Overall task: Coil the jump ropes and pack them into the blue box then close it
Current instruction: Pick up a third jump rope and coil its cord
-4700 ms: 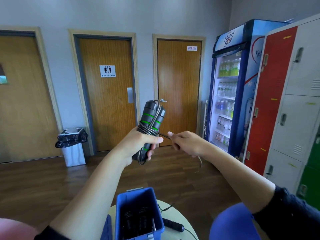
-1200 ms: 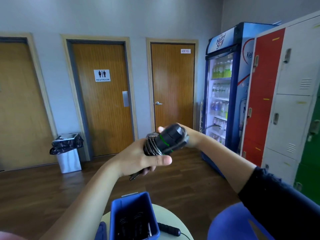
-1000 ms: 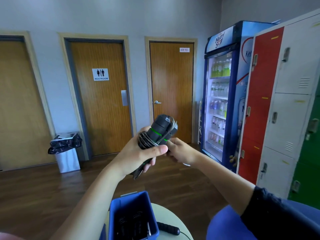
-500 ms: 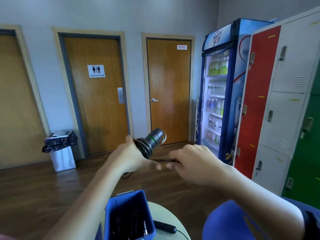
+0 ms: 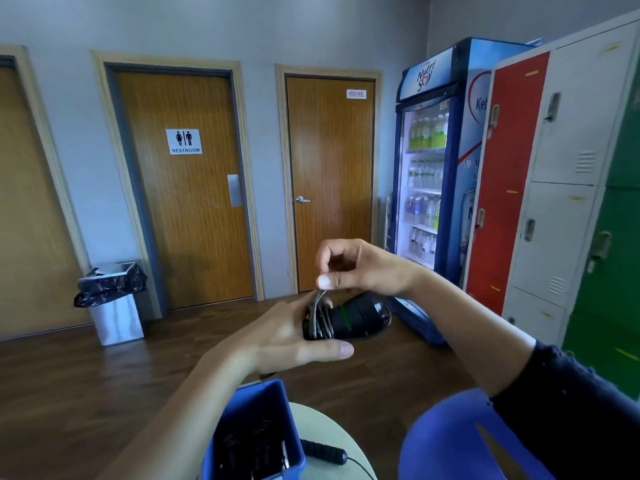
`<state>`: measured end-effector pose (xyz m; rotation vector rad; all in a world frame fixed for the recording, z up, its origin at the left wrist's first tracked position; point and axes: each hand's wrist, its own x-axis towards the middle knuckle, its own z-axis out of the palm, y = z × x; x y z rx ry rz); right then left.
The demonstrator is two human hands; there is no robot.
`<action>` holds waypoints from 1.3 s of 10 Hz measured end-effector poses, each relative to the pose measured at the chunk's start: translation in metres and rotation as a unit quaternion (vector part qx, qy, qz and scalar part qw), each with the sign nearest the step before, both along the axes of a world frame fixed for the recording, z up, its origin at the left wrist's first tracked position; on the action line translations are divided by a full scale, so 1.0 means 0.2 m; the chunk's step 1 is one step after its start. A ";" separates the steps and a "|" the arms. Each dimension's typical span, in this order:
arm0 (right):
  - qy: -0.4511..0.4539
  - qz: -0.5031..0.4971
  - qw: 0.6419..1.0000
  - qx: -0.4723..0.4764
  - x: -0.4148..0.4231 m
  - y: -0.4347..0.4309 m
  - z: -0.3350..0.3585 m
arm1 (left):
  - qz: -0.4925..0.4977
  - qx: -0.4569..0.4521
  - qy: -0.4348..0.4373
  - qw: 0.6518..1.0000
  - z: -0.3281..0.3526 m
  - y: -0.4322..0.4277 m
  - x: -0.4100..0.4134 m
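Observation:
My left hand (image 5: 284,337) holds the two black, green-ringed handles of a jump rope (image 5: 349,318), lying sideways with the thin cord wound around them. Just above, my right hand (image 5: 360,268) pinches the free end of that cord between thumb and forefinger. Below, the open blue box (image 5: 242,410) stands on a small round table (image 5: 332,424) with coiled dark ropes inside. Another black jump rope handle (image 5: 323,452) lies on the table right of the box, its cord trailing off.
A blue chair (image 5: 446,441) is at the lower right. Lockers (image 5: 568,174) and a drinks fridge (image 5: 429,174) line the right wall. Wooden doors face me, with a lined bin (image 5: 114,303) on the dark wood floor to the left.
The wrapped handles have tipped from pointing up-right to lying sideways and lower. My right hand has risen from beside my left hand to above it, pulling the cord end upward.

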<state>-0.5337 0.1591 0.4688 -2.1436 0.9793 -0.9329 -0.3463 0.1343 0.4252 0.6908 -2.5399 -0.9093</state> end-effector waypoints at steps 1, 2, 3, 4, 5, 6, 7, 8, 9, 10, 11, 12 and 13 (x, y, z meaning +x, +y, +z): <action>-0.082 0.018 0.994 0.068 -0.01 0.00 -0.06 | -0.026 0.061 0.039 0.997 -0.03 0.00 0.01; -0.197 0.027 0.968 0.153 0.00 0.00 -0.13 | -0.025 0.129 0.084 0.988 -0.07 -0.04 0.03; -0.237 -0.011 0.955 0.181 -0.01 0.00 -0.19 | -0.038 0.172 0.103 0.979 -0.11 -0.05 0.05; -0.252 -0.047 0.948 0.189 -0.02 0.02 -0.23 | -0.054 0.198 0.119 0.972 -0.15 -0.06 0.05; -0.227 -0.110 0.957 0.144 -0.02 0.07 -0.28 | -0.057 0.215 0.135 0.965 -0.19 -0.09 0.04; -0.191 -0.151 0.964 0.107 -0.01 0.14 -0.31 | -0.055 0.245 0.145 0.957 -0.22 -0.11 0.04; -0.170 -0.143 0.973 0.058 0.00 0.20 -0.32 | -0.065 0.261 0.142 0.953 -0.24 -0.13 0.03; -0.179 -0.145 0.972 0.038 -0.01 0.23 -0.33 | -0.016 0.314 0.146 0.938 -0.29 -0.17 0.02; -0.186 -0.151 0.971 0.027 -0.01 0.25 -0.33 | 0.056 0.371 0.150 0.915 -0.42 -0.30 0.01; -0.237 -0.178 0.955 0.004 0.03 0.26 -0.35 | 0.053 0.395 0.170 0.901 -0.46 -0.34 0.02; -0.276 -0.234 0.931 -0.042 0.08 0.26 -0.37 | 0.045 0.399 0.182 0.897 -0.47 -0.34 0.01; -0.281 -0.293 0.909 -0.096 0.11 0.25 -0.40 | 0.037 0.397 0.181 0.899 -0.47 -0.33 0.00; -0.276 -0.335 0.888 -0.148 0.15 0.24 -0.42 | 0.044 0.400 0.185 0.897 -0.48 -0.32 0.00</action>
